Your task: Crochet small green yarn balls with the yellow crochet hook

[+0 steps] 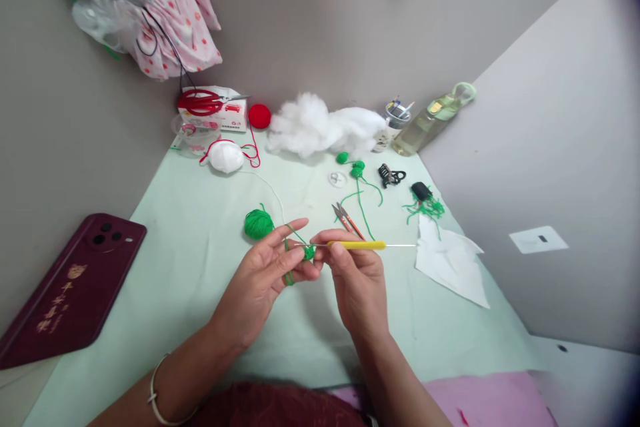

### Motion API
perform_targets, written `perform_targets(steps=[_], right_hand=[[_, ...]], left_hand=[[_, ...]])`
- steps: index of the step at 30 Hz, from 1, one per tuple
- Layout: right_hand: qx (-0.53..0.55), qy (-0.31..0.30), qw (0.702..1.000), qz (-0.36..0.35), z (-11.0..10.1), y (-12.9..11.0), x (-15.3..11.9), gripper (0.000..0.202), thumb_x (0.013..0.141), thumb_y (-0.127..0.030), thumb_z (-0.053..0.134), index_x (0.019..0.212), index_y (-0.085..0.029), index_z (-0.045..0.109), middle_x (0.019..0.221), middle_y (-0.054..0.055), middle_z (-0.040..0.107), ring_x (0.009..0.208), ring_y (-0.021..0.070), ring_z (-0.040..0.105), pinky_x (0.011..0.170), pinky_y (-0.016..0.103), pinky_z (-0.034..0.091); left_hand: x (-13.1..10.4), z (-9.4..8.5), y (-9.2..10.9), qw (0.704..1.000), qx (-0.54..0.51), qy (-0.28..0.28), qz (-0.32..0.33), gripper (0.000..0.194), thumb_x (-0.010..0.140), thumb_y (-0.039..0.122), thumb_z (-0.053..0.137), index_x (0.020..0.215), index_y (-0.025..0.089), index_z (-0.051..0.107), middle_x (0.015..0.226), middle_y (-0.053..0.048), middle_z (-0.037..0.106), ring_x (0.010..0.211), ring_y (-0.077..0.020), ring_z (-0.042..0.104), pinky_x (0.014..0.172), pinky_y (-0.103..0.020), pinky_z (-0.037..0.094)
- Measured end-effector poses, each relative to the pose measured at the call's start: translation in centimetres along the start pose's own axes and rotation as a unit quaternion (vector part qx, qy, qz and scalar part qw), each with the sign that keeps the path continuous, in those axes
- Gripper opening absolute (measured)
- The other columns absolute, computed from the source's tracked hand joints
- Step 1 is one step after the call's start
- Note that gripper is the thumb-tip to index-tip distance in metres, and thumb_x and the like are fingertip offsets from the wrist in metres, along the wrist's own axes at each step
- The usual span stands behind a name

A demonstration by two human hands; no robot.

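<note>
Between the fingers of my left hand point(260, 273) is a small green crochet piece point(309, 253). Green yarn loops around those fingers, with the index finger stretched out and the strand running over it. My right hand point(357, 280) grips a crochet hook point(357, 245) by its yellow handle, held level. The hook's thin metal tip reaches left to the green piece and my left fingers; whether it is through a stitch I cannot make out. Just beyond my left hand lies a green yarn ball point(259, 223). Small scissors point(347, 220) with orange handles lie behind my right hand.
At the back are white stuffing point(320, 127), a red yarn ball point(259, 116), white yarn point(226, 157), and red scissors point(203, 102) on a box. Toward the right stand a bottle point(430, 120) and a pen cup point(395, 123), near a hair claw point(391, 175) and tissue point(447, 267). A phone point(75, 287) is left.
</note>
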State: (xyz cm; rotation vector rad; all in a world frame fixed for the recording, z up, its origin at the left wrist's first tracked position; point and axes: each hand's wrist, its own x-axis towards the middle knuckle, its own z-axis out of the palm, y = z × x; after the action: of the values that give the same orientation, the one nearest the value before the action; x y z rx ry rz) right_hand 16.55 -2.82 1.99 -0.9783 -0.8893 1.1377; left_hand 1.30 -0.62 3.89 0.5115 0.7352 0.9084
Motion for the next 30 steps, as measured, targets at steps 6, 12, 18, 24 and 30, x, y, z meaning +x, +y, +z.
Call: perform_targets(steps=[6,12,18,24,30], right_hand=[[-0.024,-0.003,0.999,-0.046,0.0,-0.1,-0.1,0.011,0.095,-0.034,0.075,0.097,-0.027,0.083,0.092,0.003,0.078,0.072,0.0137,0.068,0.069,0.029,0.059],[0.033,-0.006,0.999,-0.018,0.3,-0.6,0.2,0.017,0.098,-0.038,0.071,0.091,-0.023,0.077,0.085,0.002,0.076,0.065,0.0125,0.066,0.062,0.027,0.058],[-0.036,-0.034,0.997,-0.064,-0.1,-1.1,0.0,0.02,0.103,-0.037,0.063,0.095,-0.022,0.075,0.091,0.004,0.077,0.068,0.015,0.07,0.063,0.03,0.06],[-0.226,-0.062,0.946,-0.225,-0.2,-1.9,-0.8,0.024,0.105,-0.015,0.053,0.107,-0.025,0.075,0.093,0.004,0.078,0.081,0.0176,0.075,0.075,0.033,0.063],[-0.393,-0.088,0.848,-0.345,-0.4,-1.4,-1.2,0.031,0.099,-0.006,0.054,0.116,-0.026,0.07,0.103,0.009,0.08,0.092,0.0183,0.078,0.075,0.027,0.065]], left_hand=[[0.2,-0.1,0.0,1.0,0.002,-0.01,0.001,0.048,0.087,0.028,0.084,0.132,0.018,0.071,0.08,0.0,0.074,0.075,-0.0169,0.073,0.084,-0.033,0.056],[0.1,-0.1,0.2,1.0,0.006,-0.01,0.01,0.041,0.088,0.028,0.083,0.126,0.018,0.074,0.08,0.001,0.072,0.074,-0.0151,0.072,0.085,-0.032,0.057],[-0.1,-0.3,0.3,0.998,0.044,-0.003,0.035,0.033,0.088,0.028,0.083,0.12,0.022,0.078,0.086,0.003,0.068,0.072,-0.0124,0.071,0.083,-0.03,0.059],[-0.1,-0.5,0.0,0.983,0.141,0.028,0.111,0.032,0.088,0.028,0.083,0.119,0.028,0.078,0.091,0.004,0.066,0.076,-0.0122,0.072,0.085,-0.028,0.058],[0.4,-0.4,-0.4,0.984,0.141,0.045,0.097,0.042,0.082,0.029,0.088,0.122,0.027,0.074,0.086,0.003,0.064,0.075,-0.0133,0.069,0.078,-0.026,0.057]])
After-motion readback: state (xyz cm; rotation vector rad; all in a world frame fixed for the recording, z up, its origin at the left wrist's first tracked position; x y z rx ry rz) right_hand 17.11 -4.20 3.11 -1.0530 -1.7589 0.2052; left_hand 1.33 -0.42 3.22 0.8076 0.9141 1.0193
